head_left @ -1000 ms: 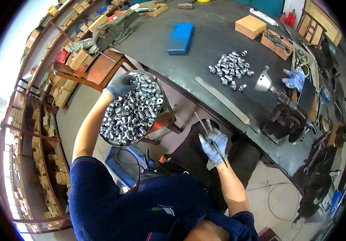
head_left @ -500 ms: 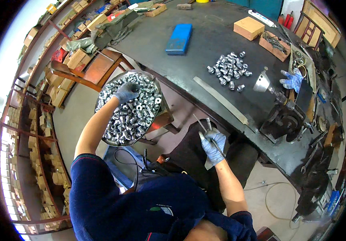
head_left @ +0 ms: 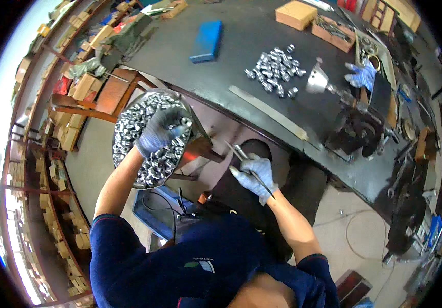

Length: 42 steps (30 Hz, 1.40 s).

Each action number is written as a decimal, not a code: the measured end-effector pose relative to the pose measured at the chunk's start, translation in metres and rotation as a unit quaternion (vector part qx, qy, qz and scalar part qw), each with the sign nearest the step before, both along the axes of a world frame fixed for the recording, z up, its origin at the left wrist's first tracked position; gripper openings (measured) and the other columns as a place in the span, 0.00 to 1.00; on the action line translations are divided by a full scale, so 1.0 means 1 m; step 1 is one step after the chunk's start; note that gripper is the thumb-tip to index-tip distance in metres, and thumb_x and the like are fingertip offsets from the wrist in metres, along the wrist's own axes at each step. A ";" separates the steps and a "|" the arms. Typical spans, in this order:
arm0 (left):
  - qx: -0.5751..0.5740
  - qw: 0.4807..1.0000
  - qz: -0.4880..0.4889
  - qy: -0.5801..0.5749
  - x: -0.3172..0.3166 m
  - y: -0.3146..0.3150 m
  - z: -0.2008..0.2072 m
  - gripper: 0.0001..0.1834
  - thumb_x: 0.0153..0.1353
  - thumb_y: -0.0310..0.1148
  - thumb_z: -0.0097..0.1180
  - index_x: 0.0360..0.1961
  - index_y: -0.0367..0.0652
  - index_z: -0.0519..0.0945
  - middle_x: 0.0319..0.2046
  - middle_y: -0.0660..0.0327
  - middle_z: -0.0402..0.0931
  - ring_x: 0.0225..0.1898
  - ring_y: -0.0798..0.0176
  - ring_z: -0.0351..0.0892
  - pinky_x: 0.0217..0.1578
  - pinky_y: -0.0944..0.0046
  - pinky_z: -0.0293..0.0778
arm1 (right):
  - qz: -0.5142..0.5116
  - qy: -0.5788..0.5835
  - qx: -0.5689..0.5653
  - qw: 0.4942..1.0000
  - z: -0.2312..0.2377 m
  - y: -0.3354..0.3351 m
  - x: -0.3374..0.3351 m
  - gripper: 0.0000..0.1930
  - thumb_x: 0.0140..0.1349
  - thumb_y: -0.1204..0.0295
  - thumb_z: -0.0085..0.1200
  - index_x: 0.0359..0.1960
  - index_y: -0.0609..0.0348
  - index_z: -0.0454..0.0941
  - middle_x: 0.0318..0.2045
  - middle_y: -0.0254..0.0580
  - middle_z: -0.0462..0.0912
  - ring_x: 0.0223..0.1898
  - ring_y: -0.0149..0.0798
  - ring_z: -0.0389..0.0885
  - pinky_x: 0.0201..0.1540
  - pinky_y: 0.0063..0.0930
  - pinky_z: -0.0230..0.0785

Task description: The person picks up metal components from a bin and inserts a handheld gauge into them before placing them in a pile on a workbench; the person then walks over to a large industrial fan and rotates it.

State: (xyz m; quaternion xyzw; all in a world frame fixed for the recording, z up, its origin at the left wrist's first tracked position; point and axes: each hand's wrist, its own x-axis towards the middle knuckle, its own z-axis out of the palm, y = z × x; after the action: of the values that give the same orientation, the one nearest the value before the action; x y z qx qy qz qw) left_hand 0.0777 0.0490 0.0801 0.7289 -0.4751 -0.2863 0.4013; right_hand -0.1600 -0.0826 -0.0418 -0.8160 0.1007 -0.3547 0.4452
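Observation:
My left hand (head_left: 155, 134), in a grey-blue glove, is over the round pan (head_left: 194, 110) heaped with small shiny metal fittings (head_left: 141, 115). Its thumb and fingers pinch one hollow metal fitting (head_left: 186, 121) at the pan's right side. My right hand (head_left: 254, 175), gloved too, is above my lap near the bench edge. It is closed round a slim pointed metal tool (head_left: 263, 184), perhaps a scraper or small file, which slants across the palm. A short shiny metal piece (head_left: 240, 151) also sticks up from its fingers; its lower end is hidden.
On the dark bench (head_left: 174, 56) lie a pile of fittings (head_left: 276, 71), a blue case (head_left: 206, 41), a flat metal bar (head_left: 267, 112) and a chuck device (head_left: 357, 123). A blue glove (head_left: 360, 75) and wooden boxes (head_left: 295, 14) are farther back. A wooden chair (head_left: 113, 97) stands behind the pan.
My left hand has lifted out of the heap, now with a fitting between its fingers. My right hand has moved left with the tool, toward the left hand. The view has shifted.

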 end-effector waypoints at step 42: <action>0.089 0.908 -0.057 -0.405 -0.039 -0.044 -0.055 0.08 0.46 0.32 0.55 0.29 0.45 0.80 0.25 0.52 0.76 0.26 0.47 0.76 0.28 0.55 0.72 | -0.002 -0.073 0.041 0.996 0.008 -0.008 -0.007 0.13 0.39 0.70 0.64 0.10 0.56 0.70 0.13 0.43 0.72 0.20 0.47 0.74 0.33 0.30 0.72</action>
State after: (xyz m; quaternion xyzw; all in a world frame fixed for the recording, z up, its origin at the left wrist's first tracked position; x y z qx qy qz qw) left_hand 0.0389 0.0047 0.0248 0.7865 -0.6101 -0.0301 0.0909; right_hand -0.1668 -0.0907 -0.0336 -0.7687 0.0837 -0.4098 0.4839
